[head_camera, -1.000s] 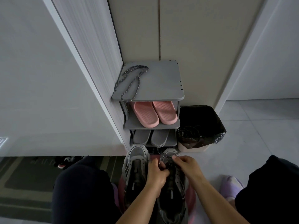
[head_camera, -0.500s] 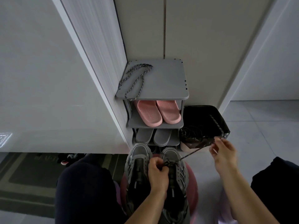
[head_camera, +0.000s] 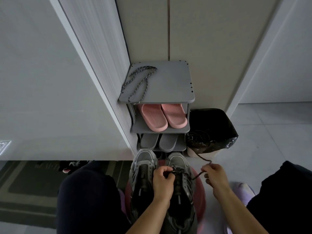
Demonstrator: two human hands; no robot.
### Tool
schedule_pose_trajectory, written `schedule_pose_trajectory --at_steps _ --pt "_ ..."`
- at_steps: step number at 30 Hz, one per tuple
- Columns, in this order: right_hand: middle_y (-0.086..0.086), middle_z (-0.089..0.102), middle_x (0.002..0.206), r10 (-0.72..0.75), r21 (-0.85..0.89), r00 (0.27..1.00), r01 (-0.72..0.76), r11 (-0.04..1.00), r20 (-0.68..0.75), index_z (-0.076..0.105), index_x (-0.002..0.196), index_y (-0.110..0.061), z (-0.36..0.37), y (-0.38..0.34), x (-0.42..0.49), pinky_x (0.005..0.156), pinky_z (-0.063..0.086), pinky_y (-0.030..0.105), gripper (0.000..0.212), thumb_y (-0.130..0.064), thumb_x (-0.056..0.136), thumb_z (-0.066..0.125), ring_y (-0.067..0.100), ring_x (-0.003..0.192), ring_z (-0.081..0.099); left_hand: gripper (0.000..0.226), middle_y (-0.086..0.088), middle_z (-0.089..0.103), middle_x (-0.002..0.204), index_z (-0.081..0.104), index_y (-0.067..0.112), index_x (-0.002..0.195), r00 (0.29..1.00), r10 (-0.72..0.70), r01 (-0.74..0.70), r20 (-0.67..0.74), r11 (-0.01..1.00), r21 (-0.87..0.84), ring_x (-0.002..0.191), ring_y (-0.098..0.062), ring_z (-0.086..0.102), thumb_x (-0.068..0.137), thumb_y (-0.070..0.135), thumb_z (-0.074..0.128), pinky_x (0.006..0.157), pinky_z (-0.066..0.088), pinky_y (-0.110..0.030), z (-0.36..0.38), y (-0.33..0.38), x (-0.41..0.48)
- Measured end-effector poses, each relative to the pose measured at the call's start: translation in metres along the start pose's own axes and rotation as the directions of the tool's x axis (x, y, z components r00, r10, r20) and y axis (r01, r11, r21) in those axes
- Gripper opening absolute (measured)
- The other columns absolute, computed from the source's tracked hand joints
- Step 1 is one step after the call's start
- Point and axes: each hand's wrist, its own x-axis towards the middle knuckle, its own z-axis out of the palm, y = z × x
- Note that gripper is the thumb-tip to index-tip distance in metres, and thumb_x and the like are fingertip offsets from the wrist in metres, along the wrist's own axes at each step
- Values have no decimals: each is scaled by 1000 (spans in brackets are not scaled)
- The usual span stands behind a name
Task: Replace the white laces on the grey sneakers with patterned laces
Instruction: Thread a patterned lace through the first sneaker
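Two grey sneakers stand side by side on a pink stool between my knees: the left sneaker [head_camera: 142,168] and the right sneaker [head_camera: 179,163]. My left hand [head_camera: 163,181] grips the lacing at the front of the right sneaker. My right hand [head_camera: 215,177] pinches a dark patterned lace [head_camera: 196,176] that runs from the right sneaker's eyelets; its free end [head_camera: 205,159] curls up past my fingers. A second patterned lace [head_camera: 139,81] lies loose on top of the grey shoe rack [head_camera: 168,85].
The rack holds pink slippers [head_camera: 162,117] and grey slippers [head_camera: 159,142] on lower shelves. A bin with a black bag [head_camera: 212,130] stands right of the rack. A wall is on the left, tiled floor on the right, a dark mat [head_camera: 28,188] at lower left.
My right hand pulled the lace out far to the right, then came back down closer to the right sneaker. My left hand stayed on the sneaker's front lacing.
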Motion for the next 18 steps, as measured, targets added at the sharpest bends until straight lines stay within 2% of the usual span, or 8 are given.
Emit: schedule_pose_trajectory --at_steps 2,3,4,6,8,13,16,18 --pt "18 51 101 -77 -263 995 60 963 -58 52 114 1 0 7 -1 65 40 28 32 -5 83 60 29 81 56 17 -2 49 113 55 19 90 1000 13 -12 -11 999 30 71 -3 49 88 3 51 52 39 -1 1 1 1" --pt "17 46 115 -136 -336 989 110 935 -53 48 121 -1 2 8 -4 75 40 28 42 -6 82 62 31 90 56 17 -3 49 113 54 19 89 1000 19 -19 -11 999 44 69 -4 48 88 3 51 50 40 -2 2 2 1" --pt "15 44 120 -218 -393 976 199 898 -2 50 119 -5 4 9 -6 78 40 27 40 -6 82 64 28 90 56 17 -4 49 114 54 20 89 1000 21 -20 -6 998 56 67 -5 48 88 3 50 49 40 -3 2 2 2" --pt "13 55 111 -322 -470 921 389 792 219 60 95 -17 11 7 -11 72 41 20 20 -5 80 64 18 77 55 15 -5 50 115 54 18 92 1000 27 -27 1 996 82 67 -6 49 88 4 50 49 40 -5 2 2 3" --pt "8 59 95 -304 -498 869 477 724 390 59 79 -24 15 5 -12 62 40 9 19 -7 78 66 9 69 52 12 -7 52 116 55 18 94 999 36 -39 26 992 116 73 -6 51 89 8 51 55 40 -8 0 2 6" --pt "-9 52 78 -362 -567 830 555 609 423 50 66 -28 11 -3 -17 61 40 7 25 -14 82 64 4 64 50 7 -6 52 112 54 17 90 994 56 -79 98 967 241 77 -7 49 87 10 57 59 37 -6 -4 11 15" --pt "-10 55 71 -371 -555 812 580 596 450 50 72 -25 10 -7 -21 61 40 12 19 -15 83 61 5 64 51 12 0 43 112 47 17 92 983 139 -176 120 899 400 98 -14 48 89 6 51 79 36 -13 -4 10 15" --pt "-9 56 77 -360 -593 795 604 532 488 58 82 -22 10 -7 -20 65 39 14 6 -18 84 60 7 71 53 13 -2 44 116 48 14 95 974 194 -228 120 862 453 106 -17 47 90 3 47 87 36 -16 -3 7 15"
